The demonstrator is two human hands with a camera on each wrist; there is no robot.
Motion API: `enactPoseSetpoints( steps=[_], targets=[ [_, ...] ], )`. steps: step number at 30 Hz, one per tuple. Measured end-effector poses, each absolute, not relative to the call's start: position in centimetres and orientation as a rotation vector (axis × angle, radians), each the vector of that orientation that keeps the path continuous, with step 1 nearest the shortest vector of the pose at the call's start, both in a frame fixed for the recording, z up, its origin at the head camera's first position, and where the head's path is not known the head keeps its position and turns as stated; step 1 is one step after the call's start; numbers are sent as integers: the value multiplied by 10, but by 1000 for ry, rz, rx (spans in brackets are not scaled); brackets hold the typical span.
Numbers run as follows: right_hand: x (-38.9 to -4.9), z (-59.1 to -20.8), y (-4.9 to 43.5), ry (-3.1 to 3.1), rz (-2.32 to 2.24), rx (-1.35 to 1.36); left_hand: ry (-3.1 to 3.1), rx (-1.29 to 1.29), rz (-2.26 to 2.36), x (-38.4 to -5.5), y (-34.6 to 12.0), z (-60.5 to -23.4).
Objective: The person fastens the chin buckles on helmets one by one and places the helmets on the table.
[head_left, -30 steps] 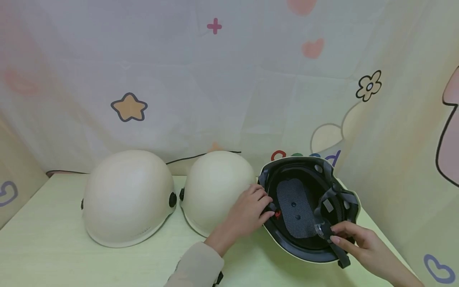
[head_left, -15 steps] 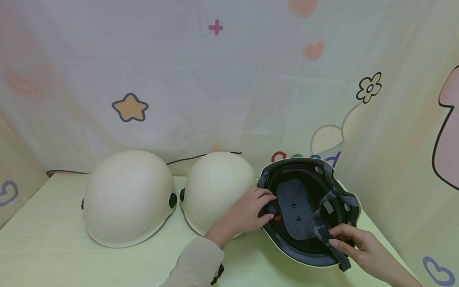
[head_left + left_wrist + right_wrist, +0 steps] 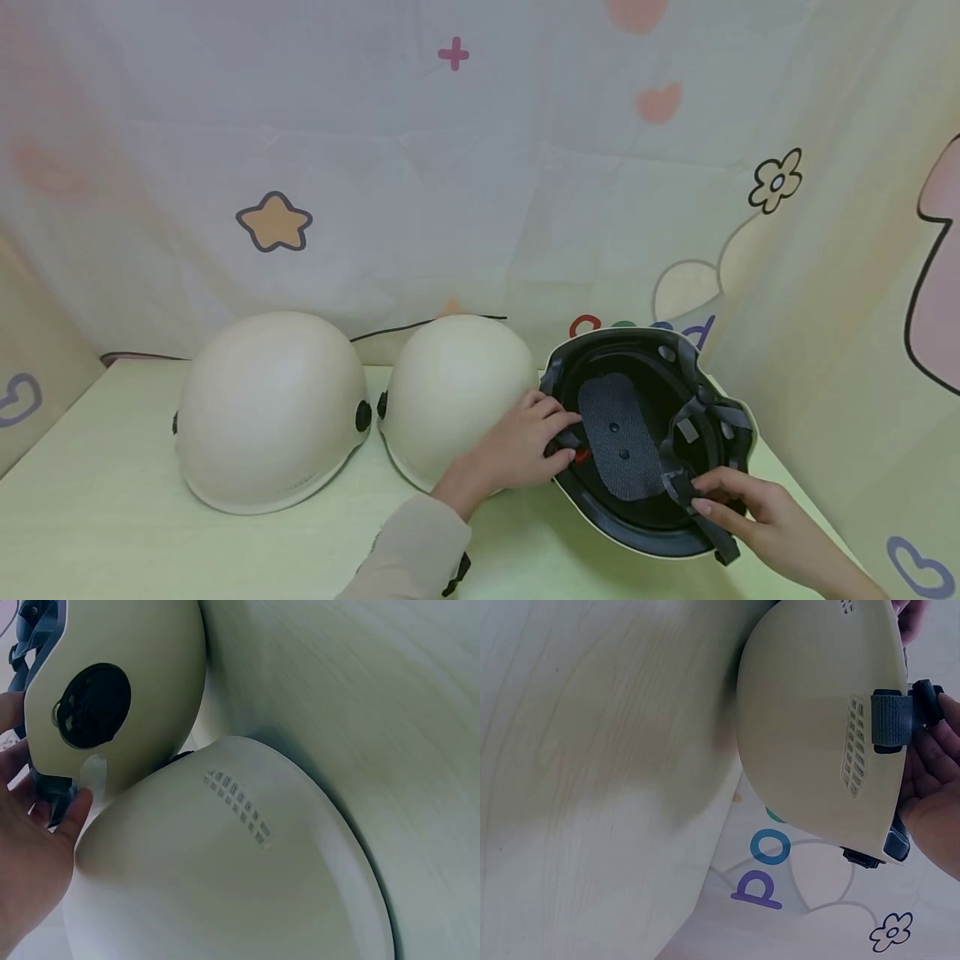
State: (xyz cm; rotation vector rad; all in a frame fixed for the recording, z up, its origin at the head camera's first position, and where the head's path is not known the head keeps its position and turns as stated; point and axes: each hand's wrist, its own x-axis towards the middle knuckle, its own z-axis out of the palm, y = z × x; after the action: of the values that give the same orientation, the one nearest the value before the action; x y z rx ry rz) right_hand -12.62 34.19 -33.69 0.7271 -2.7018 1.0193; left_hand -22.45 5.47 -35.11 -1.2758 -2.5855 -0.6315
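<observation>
An upturned cream helmet (image 3: 637,546) shows its black lining and grey mesh pad (image 3: 618,437) in the head view. At its left inner side, my left hand (image 3: 517,442) pinches a dark strap end beside a small red tab (image 3: 582,456). My right hand (image 3: 765,512) pinches the black buckle (image 3: 681,487) of the chin strap over the right front rim. The loose strap tail (image 3: 720,542) hangs over that rim. From the left wrist, my fingers and thumb (image 3: 75,814) are at the helmet's edge, partly hidden. The right wrist view shows the helmet's vented shell (image 3: 802,735) from outside.
Two more cream helmets, one at the left (image 3: 270,417) and one in the middle (image 3: 457,392), sit dome up on the pale table (image 3: 105,533). The middle one is close by my left forearm. A thin black cable (image 3: 397,331) runs behind them, before a printed curtain (image 3: 375,167).
Over the last second my left fingers shift slightly on the strap at the left side. The buckle turns a little in my right fingers, and the strap tail moves slightly down and right.
</observation>
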Motion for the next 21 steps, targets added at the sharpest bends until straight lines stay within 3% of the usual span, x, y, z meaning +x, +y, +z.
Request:
enactPoseSetpoints(
  steps=[21],
  targets=[
    [-130,-337,334,-2587,1036,707,-2371,-1218,-1068,-221,51,-341]
  ],
)
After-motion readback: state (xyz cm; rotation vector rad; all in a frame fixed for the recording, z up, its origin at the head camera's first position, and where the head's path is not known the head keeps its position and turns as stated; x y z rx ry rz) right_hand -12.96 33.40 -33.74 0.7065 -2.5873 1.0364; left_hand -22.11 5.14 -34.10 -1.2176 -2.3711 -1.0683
